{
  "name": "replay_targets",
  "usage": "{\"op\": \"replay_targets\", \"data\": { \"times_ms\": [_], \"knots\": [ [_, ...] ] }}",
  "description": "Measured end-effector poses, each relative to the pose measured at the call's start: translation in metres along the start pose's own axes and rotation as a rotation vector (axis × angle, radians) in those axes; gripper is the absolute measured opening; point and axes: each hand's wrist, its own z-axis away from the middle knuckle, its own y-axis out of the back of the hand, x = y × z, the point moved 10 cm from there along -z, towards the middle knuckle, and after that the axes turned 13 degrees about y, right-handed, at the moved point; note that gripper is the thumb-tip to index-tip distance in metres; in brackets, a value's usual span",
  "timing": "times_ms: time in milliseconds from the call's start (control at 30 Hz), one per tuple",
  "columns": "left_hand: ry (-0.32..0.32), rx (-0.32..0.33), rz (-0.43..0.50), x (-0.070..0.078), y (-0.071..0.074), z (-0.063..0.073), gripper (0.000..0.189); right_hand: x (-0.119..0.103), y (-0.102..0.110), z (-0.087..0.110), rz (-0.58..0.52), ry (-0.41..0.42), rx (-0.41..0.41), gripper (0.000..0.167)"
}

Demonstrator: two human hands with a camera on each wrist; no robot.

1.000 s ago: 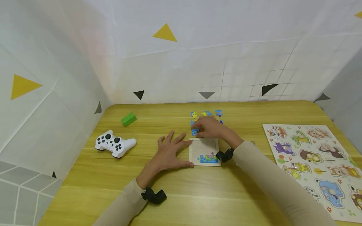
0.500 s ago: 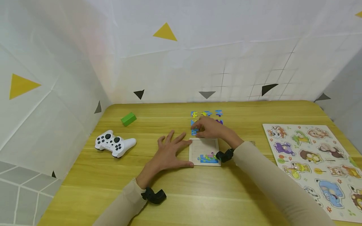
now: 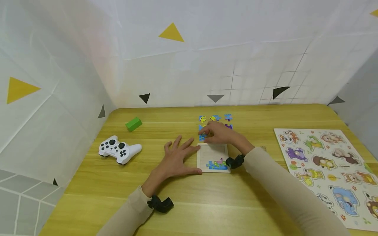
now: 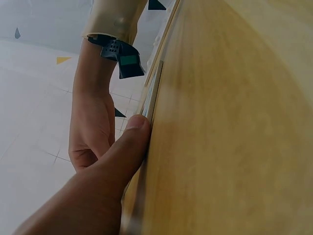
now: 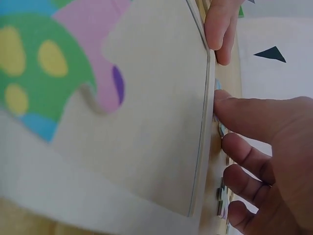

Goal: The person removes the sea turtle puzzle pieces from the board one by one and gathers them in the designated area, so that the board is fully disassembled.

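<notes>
A small square wooden puzzle tray [image 3: 199, 160] lies on the table, with several joined blue, green and pink pieces [image 3: 217, 165] in its lower part. My left hand [image 3: 177, 160] rests at the tray's left side with fingers spread, thumb by the lower corner and index finger by the upper one. Just beyond the far rim, my right hand [image 3: 220, 132] pinches a blue puzzle piece [image 3: 202, 137] between thumb and index finger. In the right wrist view, the right thumb [image 5: 244, 110] is close to the tray's rim, and the pinched piece is mostly hidden.
Several loose puzzle pieces [image 3: 215, 118] lie beyond the right hand. A white game controller [image 3: 119, 150] and a green block [image 3: 134, 124] are at the left. On the right lies a large animal puzzle board [image 3: 322, 160]. A white cloth wall [image 3: 189, 75] stands behind the table.
</notes>
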Motion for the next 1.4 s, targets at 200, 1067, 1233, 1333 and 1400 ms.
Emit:
{"op": "replay_targets", "data": {
  "times_ms": [200, 1067, 1233, 1333, 1400],
  "knots": [
    [-0.002, -0.002, -0.006, 0.000, -0.001, 0.000, 0.091, 0.001, 0.002, 0.007, -0.050, 0.002, 0.052, 0.037],
    [0.006, -0.010, -0.016, 0.000, 0.000, -0.001, 0.091, -0.021, -0.001, 0.043, 0.049, 0.033, 0.046, 0.028],
    [0.015, -0.019, -0.014, -0.001, -0.001, -0.002, 0.091, -0.029, -0.003, 0.048, 0.037, 0.049, 0.041, 0.028],
    [0.020, -0.024, -0.010, -0.001, -0.002, -0.002, 0.091, -0.033, -0.007, 0.050, 0.029, 0.061, 0.038, 0.029],
    [0.021, -0.025, -0.005, -0.001, -0.002, -0.002, 0.091, -0.036, -0.008, 0.051, 0.040, 0.086, 0.039, 0.029]
  ]
}}
